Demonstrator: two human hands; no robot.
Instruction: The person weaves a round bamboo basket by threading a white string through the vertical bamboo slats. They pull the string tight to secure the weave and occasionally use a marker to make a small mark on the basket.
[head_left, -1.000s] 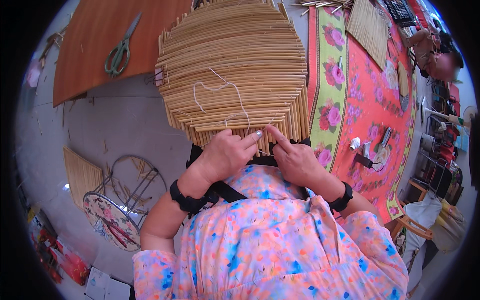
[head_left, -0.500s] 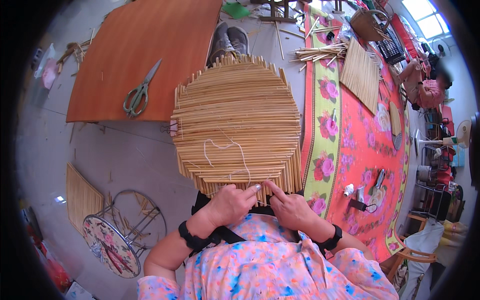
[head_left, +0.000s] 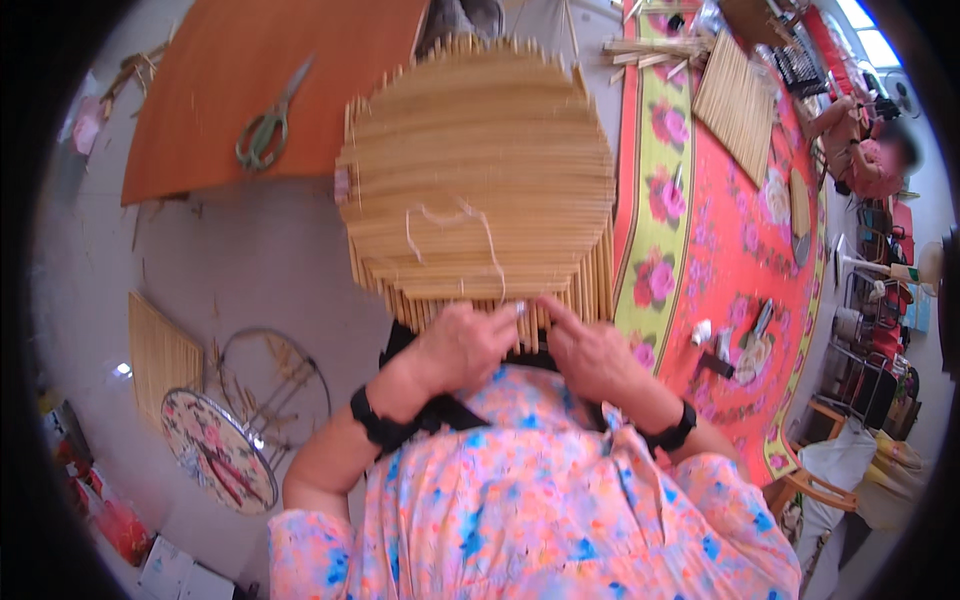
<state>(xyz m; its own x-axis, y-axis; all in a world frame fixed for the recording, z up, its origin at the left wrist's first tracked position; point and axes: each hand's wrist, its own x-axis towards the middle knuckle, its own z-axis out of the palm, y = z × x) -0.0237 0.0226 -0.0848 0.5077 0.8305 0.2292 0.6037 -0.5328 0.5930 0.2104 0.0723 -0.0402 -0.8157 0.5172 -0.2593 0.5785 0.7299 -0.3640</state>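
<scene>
Grey floor and flowered cloth on both sides of close hand work

On the far left, the grey floor [head_left: 270,250] carries a flat stick panel [head_left: 165,355] and, lower, a round stool with flowered seat [head_left: 220,450]. At the upper left is an orange-brown board [head_left: 200,100], and on it lie green-handled scissors [head_left: 265,135].

At the upper centre is the rounded reed-stick panel [head_left: 480,180], with a white thread [head_left: 490,240] loose in a loop on its face. At its lower edge, the left hand [head_left: 460,345] and the right hand [head_left: 595,360] are near each other, with bent fingers, the fingertips almost meeting. Because of blur, I cannot tell if they pinch the thread or only the sticks.

Compared with half a second ago, panel, hands and scissors all stand higher in the frame, so I judge that the head camera has tilted. The hands keep their place at the panel's edge; the work itself seems to stay at the same point.

To the right, a red flowered cloth [head_left: 700,240] carries another stick panel [head_left: 738,105] at the upper right, and a seated person [head_left: 875,165] is beyond.
</scene>
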